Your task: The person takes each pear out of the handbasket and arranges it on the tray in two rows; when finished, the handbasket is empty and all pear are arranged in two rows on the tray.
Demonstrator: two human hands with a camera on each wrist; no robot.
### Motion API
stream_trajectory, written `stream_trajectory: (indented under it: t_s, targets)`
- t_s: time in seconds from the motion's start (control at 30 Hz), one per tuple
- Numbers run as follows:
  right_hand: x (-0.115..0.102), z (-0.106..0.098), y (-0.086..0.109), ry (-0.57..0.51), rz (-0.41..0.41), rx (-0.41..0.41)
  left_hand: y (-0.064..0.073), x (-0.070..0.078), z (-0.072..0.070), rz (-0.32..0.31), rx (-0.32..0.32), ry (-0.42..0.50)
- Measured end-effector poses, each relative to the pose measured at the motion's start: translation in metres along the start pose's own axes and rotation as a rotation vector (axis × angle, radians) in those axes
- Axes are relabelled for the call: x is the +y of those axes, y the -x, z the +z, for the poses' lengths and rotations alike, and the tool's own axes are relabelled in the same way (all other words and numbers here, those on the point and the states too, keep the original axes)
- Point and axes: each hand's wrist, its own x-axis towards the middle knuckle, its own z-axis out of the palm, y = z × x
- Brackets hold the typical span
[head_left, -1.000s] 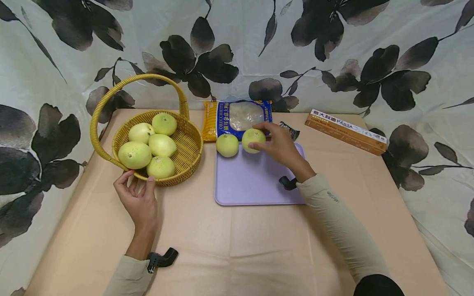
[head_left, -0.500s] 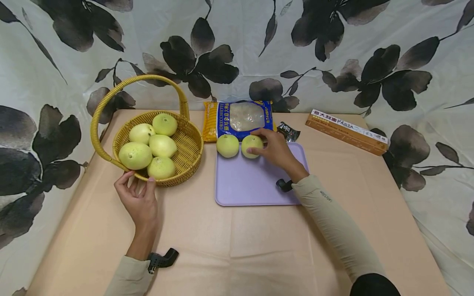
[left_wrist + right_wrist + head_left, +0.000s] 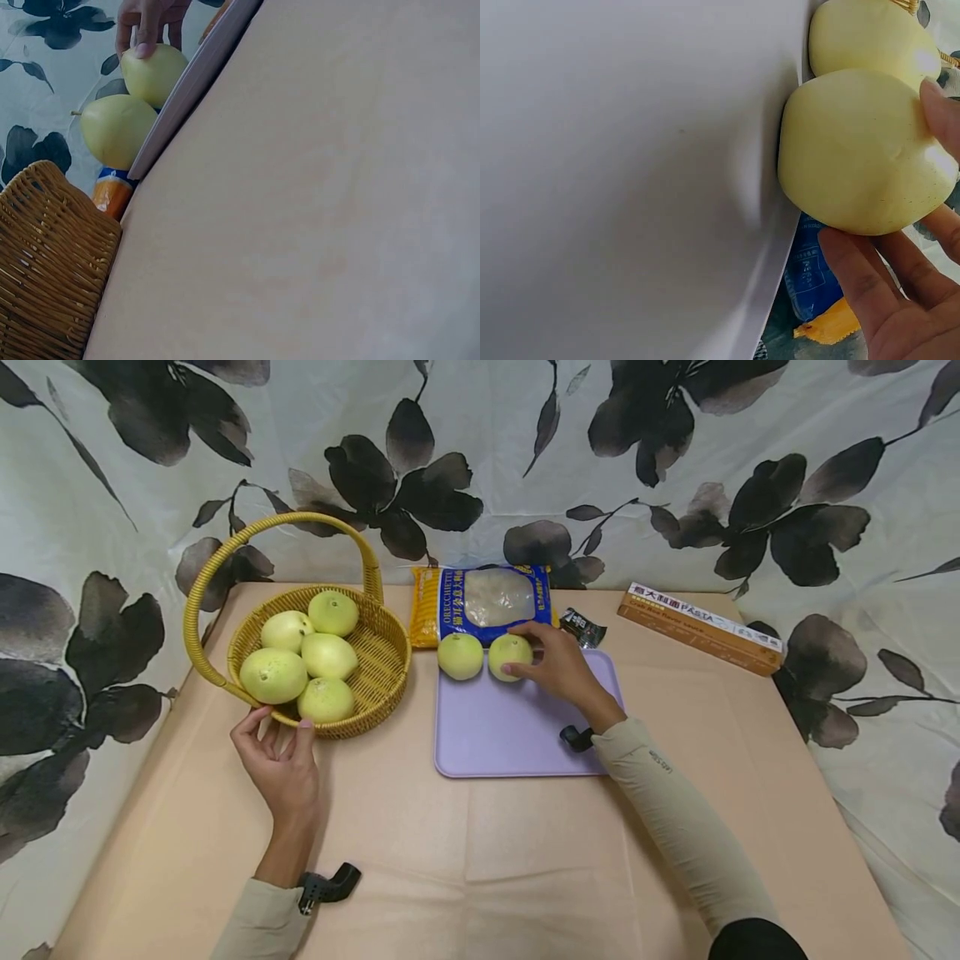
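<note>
On the far edge of the lilac tray (image 3: 517, 727) my right hand (image 3: 562, 664) holds a yellow-green pear (image 3: 508, 660), thumb on one side and fingers on the other. The right wrist view shows this pear (image 3: 862, 154) resting against the tray surface. A second pear (image 3: 460, 657) sits just left of it on the tray. My left hand (image 3: 281, 768) holds the near rim of a wicker basket (image 3: 386, 693) with thumb and fingers. Several pears (image 3: 273, 675) lie in the basket's left part. The left wrist view shows the basket's side (image 3: 52, 262) but not the left hand.
Behind the tray lies a blue and yellow pasta bag (image 3: 498, 597), with a small black packet (image 3: 582, 627) to its right. An orange-brown pasta box (image 3: 701, 627) lies at the back right. The basket's tall handle (image 3: 292, 516) arches over its left side.
My right hand has moved slightly down and left, lowering the pear onto the tray beside the other one. The left hand and the basket have stayed in place.
</note>
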Motion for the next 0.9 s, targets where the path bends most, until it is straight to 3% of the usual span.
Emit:
stream_trajectory:
  t_s: [0.3,0.47,0.7,0.9]
  targets:
    - [-0.001,0.003,0.000,-0.001,-0.024,-0.011,0.000,0.001,-0.002,-0.006,-0.004,-0.006]
    - [-0.007,-0.001,0.004,0.039,-0.043,0.042,0.000,0.001,-0.002,-0.008,-0.006,-0.003]
    - [-0.036,-0.004,0.006,0.083,-0.180,0.179,-0.001,0.001,-0.002,-0.006,0.000,-0.011]
    - [-0.068,0.011,0.000,0.030,-0.322,0.211,0.000,0.000,-0.001,-0.007,0.002,-0.022]
